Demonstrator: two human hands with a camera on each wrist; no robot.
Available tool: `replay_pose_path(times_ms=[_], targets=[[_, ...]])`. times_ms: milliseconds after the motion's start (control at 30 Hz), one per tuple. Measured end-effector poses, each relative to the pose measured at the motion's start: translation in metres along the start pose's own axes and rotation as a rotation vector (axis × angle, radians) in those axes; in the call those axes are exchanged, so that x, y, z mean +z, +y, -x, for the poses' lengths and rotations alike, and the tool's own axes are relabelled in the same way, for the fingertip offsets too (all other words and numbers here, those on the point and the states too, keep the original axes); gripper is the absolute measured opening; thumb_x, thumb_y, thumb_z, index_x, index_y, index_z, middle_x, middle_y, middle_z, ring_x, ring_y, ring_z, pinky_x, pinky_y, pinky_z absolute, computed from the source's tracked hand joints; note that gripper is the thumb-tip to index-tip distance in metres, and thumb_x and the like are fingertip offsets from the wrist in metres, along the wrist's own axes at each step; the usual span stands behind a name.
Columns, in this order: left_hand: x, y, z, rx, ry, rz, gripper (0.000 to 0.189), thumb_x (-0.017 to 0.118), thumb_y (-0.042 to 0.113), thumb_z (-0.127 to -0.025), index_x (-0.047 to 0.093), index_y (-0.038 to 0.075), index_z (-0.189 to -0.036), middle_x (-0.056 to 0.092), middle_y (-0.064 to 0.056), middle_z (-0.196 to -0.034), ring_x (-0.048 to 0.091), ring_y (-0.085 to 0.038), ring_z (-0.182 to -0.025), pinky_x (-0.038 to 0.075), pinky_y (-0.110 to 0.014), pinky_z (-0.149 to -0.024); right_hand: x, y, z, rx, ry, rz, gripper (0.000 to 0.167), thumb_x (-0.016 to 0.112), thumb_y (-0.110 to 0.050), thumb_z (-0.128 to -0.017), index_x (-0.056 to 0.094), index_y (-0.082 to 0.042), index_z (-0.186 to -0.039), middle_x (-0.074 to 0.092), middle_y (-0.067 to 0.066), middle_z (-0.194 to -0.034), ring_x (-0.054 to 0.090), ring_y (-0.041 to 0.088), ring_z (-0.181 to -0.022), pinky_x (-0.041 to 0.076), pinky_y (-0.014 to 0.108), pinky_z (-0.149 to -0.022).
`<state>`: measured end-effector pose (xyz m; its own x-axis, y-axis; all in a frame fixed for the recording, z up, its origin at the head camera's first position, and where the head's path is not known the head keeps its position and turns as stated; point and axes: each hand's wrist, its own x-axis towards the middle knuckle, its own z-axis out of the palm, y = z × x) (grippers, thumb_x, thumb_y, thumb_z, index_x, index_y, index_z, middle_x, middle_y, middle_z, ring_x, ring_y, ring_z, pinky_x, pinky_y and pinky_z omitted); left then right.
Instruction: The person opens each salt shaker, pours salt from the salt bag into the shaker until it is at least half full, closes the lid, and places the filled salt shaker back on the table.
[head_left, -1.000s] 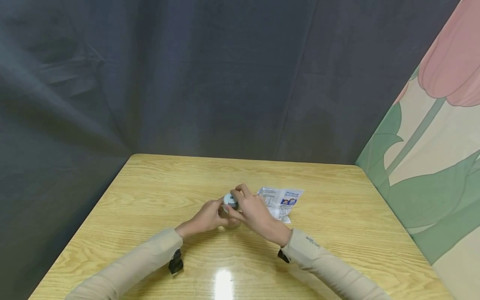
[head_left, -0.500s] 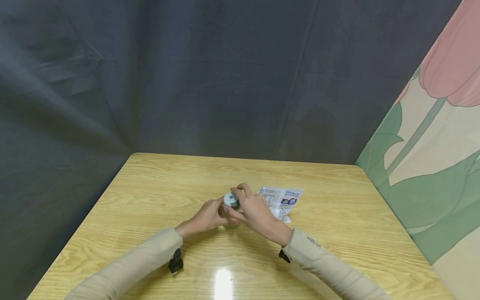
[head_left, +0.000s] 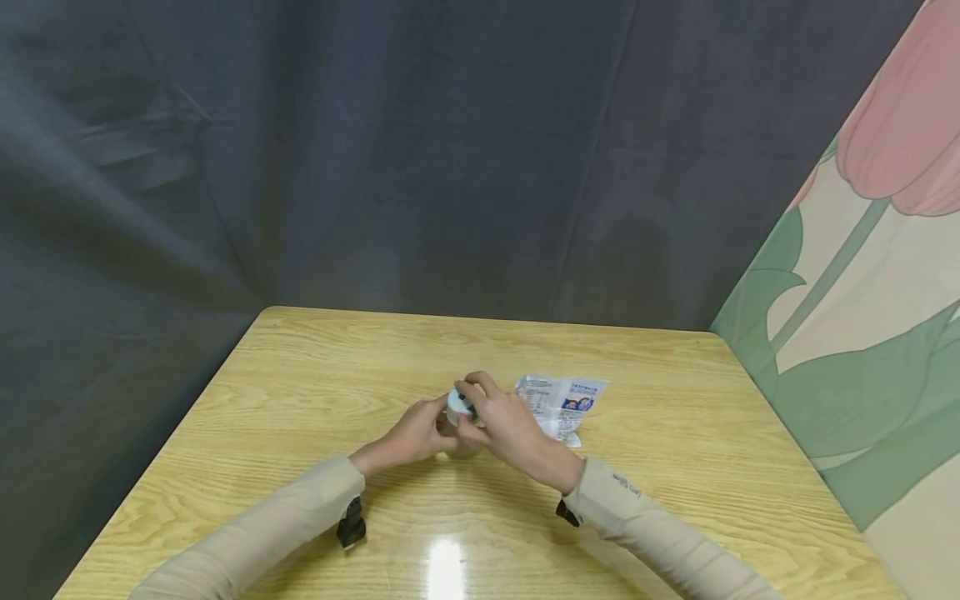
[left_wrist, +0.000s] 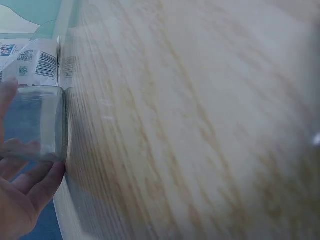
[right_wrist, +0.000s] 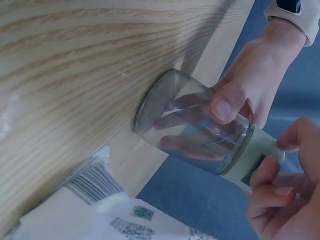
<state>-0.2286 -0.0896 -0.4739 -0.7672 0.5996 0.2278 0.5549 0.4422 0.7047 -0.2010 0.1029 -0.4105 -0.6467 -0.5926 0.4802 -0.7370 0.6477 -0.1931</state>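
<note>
A clear glass jar (right_wrist: 157, 105) stands upright on the table, and I see no contents through its wall. My left hand (head_left: 411, 435) grips it from the left side; in the right wrist view its thumb lies along the glass and the other fingers show through from behind. On the jar's mouth sits a pale lid (right_wrist: 256, 150) with a dark patch. My right hand (head_left: 516, 429) pinches this lid by its edge, thumb on the near side and curled fingers on the far side. Part of the jar's base (left_wrist: 59, 125) shows in the left wrist view.
A printed white and blue plastic packet (head_left: 558, 404) lies crumpled just right of the jar, behind my right hand. The wooden table (head_left: 337, 358) ends at a dark curtain (head_left: 450, 167). A flowered curtain (head_left: 847, 350) hangs on the right.
The fingers of my right hand have shifted a little on the lid, and its dark patch sits slightly differently. My left hand and the packet stay where they were.
</note>
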Motion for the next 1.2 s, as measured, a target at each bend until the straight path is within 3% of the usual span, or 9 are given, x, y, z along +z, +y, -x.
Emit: replay_pose_path(times_ms=[133,367,467,700,867,1000,1200], targets=[[0.0,0.0,0.0,-0.006,0.0,-0.011,0.063,0.076,0.025,-0.09,0.047,0.003,-0.141,0.065,-0.01,-0.124,0.064,-0.013,-0.091,0.056,-0.024,-0.074,-0.0008,-0.0006,-0.0001,-0.007,-0.004,-0.002,0.041,0.065,-0.012,-0.089,0.061,0.006,-0.125,0.059,0.02,-0.12,0.051,0.005,-0.05,0.036,0.007,-0.037],[-0.0008,0.0009,0.0003,0.002,-0.001,0.004,0.071,0.077,0.036,-0.088,0.046,0.008,-0.145,0.068,-0.003,-0.115,0.054,-0.004,-0.068,0.051,-0.021,-0.06,-0.0022,-0.0007,-0.0004,0.072,0.006,-0.004,0.047,0.069,-0.035,-0.095,0.061,0.002,-0.123,0.053,0.015,-0.113,0.049,0.004,-0.054,0.042,0.011,-0.044],[-0.0012,0.0016,0.0001,-0.016,-0.014,0.015,0.07,0.076,0.039,-0.088,0.047,0.012,-0.146,0.068,0.003,-0.106,0.049,-0.004,-0.062,0.047,-0.021,-0.054,-0.0012,0.0001,0.0002,0.086,0.008,-0.008,0.046,0.069,-0.037,-0.095,0.062,0.001,-0.12,0.053,0.013,-0.11,0.048,0.004,-0.054,0.042,0.011,-0.044],[-0.0008,0.0007,0.0001,-0.034,-0.009,0.0,0.075,0.079,0.036,-0.087,0.044,0.007,-0.147,0.068,-0.004,-0.118,0.057,-0.005,-0.073,0.052,-0.021,-0.063,-0.0002,0.0002,0.0005,0.034,0.005,-0.001,0.04,0.067,-0.024,-0.095,0.062,0.003,-0.124,0.055,0.017,-0.114,0.053,0.006,-0.055,0.04,0.008,-0.042],[-0.0004,0.0003,0.0008,-0.047,-0.007,-0.007,0.07,0.078,0.03,-0.089,0.044,0.005,-0.145,0.068,-0.005,-0.113,0.057,-0.007,-0.074,0.05,-0.022,-0.059,-0.002,-0.0014,0.0006,0.025,-0.02,0.003,0.042,0.065,-0.02,-0.093,0.06,0.002,-0.128,0.055,0.018,-0.119,0.048,0.003,-0.051,0.036,0.009,-0.037],[-0.0002,0.0012,0.0012,-0.026,0.001,0.002,0.07,0.078,0.03,-0.088,0.046,0.003,-0.144,0.067,-0.009,-0.121,0.062,-0.008,-0.086,0.054,-0.021,-0.07,-0.0013,-0.001,0.0015,0.043,-0.015,0.012,0.044,0.065,-0.025,-0.095,0.058,0.002,-0.13,0.053,0.018,-0.119,0.045,0.002,-0.05,0.036,0.009,-0.038],[-0.0009,0.0005,0.0005,0.003,-0.001,-0.01,0.073,0.078,0.032,-0.088,0.044,0.005,-0.146,0.069,-0.004,-0.113,0.053,-0.006,-0.066,0.047,-0.019,-0.057,-0.0001,0.0005,0.0021,0.087,0.001,0.0,0.047,0.067,-0.034,-0.097,0.059,0.002,-0.126,0.05,0.014,-0.111,0.044,0.002,-0.05,0.039,0.01,-0.041]])
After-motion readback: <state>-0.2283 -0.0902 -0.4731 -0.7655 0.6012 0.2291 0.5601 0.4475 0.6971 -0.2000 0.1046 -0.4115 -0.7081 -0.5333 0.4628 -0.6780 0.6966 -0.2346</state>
